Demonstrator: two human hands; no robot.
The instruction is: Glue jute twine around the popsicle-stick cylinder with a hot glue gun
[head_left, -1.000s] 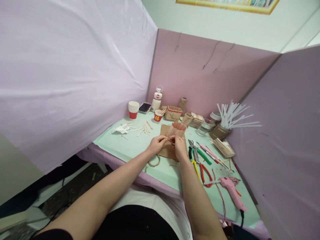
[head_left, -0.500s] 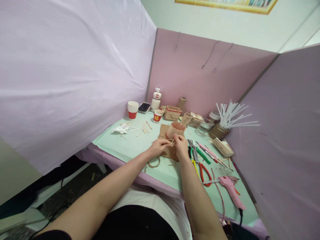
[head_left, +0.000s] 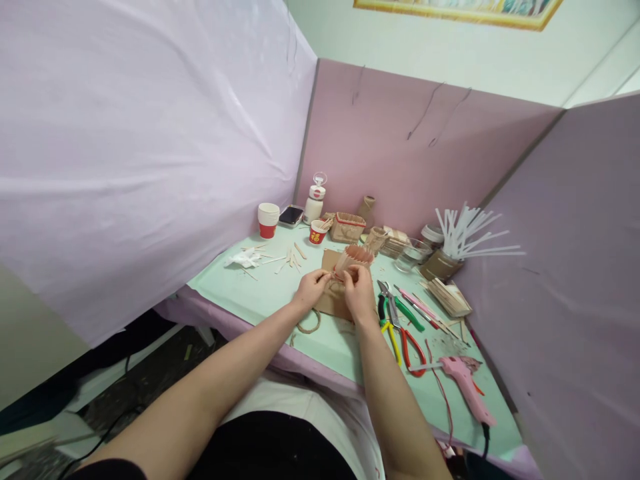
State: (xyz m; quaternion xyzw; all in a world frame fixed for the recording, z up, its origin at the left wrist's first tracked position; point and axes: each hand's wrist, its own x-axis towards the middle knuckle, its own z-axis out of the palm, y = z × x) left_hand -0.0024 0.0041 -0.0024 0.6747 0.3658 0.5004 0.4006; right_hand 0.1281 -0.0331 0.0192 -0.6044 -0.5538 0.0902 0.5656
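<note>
A round basket of upright wooden sticks (head_left: 354,257) stands on a brown cardboard sheet (head_left: 333,303) near the middle of the table. My left hand (head_left: 313,288) is at the basket's lower left, thumb and fingers pinched on twine. At the basket's near side, my right hand (head_left: 359,290) is closed, its fingertips touching the base; whether it grips the twine or the basket is too small to tell. A loop of twine (head_left: 310,323) lies on the green tabletop below my left hand.
Pliers (head_left: 413,350) and a pink glue gun (head_left: 465,383) lie at the right. White glue sticks (head_left: 465,230) fan out from a holder behind. Along the back stand paper cups (head_left: 269,221), a bottle (head_left: 314,205), a rectangular stick basket (head_left: 347,228) and a glass (head_left: 411,255).
Both hands have moved slightly up toward the basket's base, and they are a little farther apart. The camera view has shifted slightly.
</note>
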